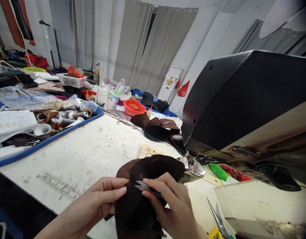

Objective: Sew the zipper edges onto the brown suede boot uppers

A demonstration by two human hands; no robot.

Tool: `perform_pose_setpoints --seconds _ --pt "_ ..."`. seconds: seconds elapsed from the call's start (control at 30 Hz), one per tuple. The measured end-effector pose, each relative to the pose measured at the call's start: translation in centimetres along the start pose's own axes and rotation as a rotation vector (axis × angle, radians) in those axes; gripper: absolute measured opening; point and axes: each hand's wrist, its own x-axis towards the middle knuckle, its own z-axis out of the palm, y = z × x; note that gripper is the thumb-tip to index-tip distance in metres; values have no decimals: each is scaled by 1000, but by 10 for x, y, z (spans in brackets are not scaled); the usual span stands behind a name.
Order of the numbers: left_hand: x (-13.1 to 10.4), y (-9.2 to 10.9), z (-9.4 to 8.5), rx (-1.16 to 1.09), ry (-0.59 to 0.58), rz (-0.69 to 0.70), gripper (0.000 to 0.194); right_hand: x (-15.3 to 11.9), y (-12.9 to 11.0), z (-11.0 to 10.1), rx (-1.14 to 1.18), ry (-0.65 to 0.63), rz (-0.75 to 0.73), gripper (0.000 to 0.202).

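Note:
A dark brown shoe upper lies at the table's front edge, beneath both hands. My left hand pinches its edge between thumb and fingers. Held in my right hand are small metal thread snips, their two blade tips parted and pointing left, close to my left fingertips. The handle part of the snips is mostly covered by my right fingers. Any thread between the blades is too small to make out.
A large black sewing machine stands at the right, with yellow-handled scissors below it. More brown uppers lie behind. A blue tray of tools is at the left, and red baskets sit further back.

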Motion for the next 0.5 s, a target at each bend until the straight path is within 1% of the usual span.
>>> perform_pose_setpoints --seconds 0.13,0.27,0.4,0.43,0.5 --pt "-2 2 5 -46 22 6 21 2 -3 4 -27 -13 -42 18" --pt "-2 2 4 -53 32 4 23 3 -4 2 -67 5 -68 19" --pt "-2 2 5 -35 29 -6 26 3 -9 -4 -120 -37 -93 24" --pt "-3 2 7 -30 38 1 27 3 -11 -5 -140 -45 -99 25" --pt "-5 3 12 -6 94 16 30 4 -14 -7 -169 -43 -112 26"
